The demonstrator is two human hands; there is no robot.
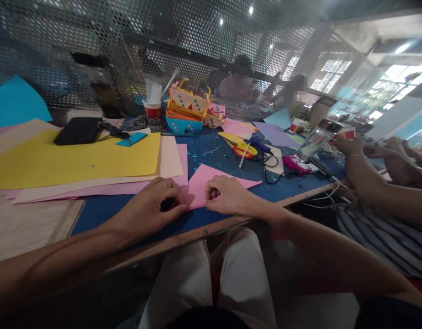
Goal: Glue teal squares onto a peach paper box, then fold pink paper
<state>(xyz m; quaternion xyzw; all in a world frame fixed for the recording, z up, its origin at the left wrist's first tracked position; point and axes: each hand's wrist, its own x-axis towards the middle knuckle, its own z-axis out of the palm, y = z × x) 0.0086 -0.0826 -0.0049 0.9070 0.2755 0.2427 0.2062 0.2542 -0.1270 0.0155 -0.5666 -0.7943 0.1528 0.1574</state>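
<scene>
A folded sheet of pink paper (204,179) lies near the front edge of the blue table (104,212), with a long point reaching right. At its left corner, the curled fingers and thumb of my left hand (158,198) close on the paper. My right hand (228,194) rests on the middle of the same sheet, fingers curled in and thumb side at the lower edge. Exactly what the fingertips pinch is partly hidden. Just beyond the hands lie yellow scissors (243,148) with red-orange handles and a blue glue gun (261,145).
Yellow sheets (77,157) and pink ones are stacked at left, with a black phone (79,131) on top. Decorated paper crowns (188,107) and a paper cup (152,108) stand at the back. Right are a clear bottle (315,139), cords and another person's arm (375,180).
</scene>
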